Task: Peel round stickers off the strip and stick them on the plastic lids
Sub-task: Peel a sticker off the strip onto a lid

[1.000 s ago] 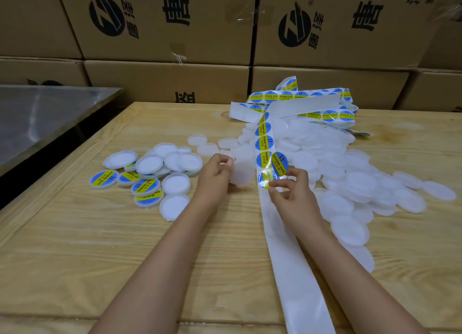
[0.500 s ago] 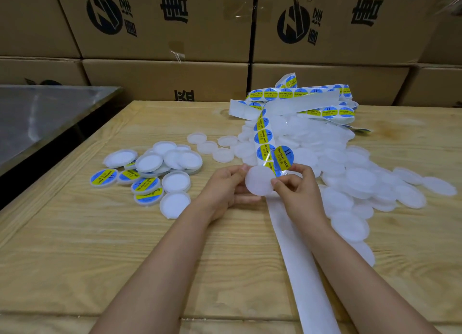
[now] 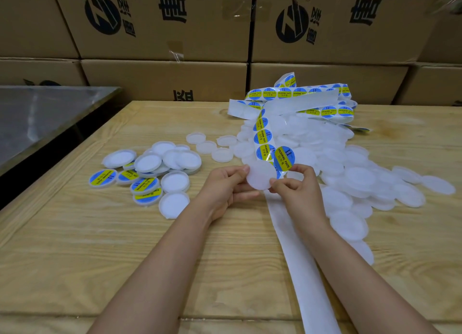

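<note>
Lid (image 3: 260, 178), blank, clamped in left hand (image 3: 225, 187) grip. Right hand (image 3: 297, 188) grip pinches round sticker (image 3: 284, 158) at lid's rim.

The bare strip (image 3: 307, 283) runs off the bottom edge; the cartons (image 3: 162, 21) are cropped above.

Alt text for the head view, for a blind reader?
Two bare hands over a wooden table: the left hand holds a plain white lid, the right hand pinches a round blue-and-yellow sticker at its edge. The sticker strip runs between a bare-lid pile at right and labelled lids at left.
</note>
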`<state>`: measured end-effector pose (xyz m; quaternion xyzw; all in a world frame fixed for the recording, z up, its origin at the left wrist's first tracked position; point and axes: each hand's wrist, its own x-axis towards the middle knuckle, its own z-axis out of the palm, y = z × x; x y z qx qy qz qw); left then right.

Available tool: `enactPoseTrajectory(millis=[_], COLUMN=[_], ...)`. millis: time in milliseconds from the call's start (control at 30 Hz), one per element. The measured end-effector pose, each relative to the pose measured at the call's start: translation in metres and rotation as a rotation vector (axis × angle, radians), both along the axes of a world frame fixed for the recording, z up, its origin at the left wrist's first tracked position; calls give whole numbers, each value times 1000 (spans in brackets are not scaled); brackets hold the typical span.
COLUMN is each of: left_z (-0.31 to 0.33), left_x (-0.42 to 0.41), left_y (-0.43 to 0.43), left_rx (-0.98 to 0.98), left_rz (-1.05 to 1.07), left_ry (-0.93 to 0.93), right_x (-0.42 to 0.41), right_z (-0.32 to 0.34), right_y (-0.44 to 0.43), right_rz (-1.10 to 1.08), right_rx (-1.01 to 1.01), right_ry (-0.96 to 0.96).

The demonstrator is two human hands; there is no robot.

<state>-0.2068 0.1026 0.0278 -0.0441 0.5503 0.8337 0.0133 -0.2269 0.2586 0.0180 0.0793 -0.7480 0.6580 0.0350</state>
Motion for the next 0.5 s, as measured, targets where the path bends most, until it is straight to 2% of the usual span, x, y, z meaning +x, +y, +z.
enactPoseTrajectory(millis=[233,500], left_z=[-2,-1], left_x=[-1,-2], left_y=[1,0], left_rx=[-15,-48], left_rz=[31,44], left_ry=[-19,-30], right_x=[-1,-1], right_z=[7,14], right_y=[-2,2], right_rz=[-22,-5], right_rx=[-208,-189], right_ry=[12,-12])
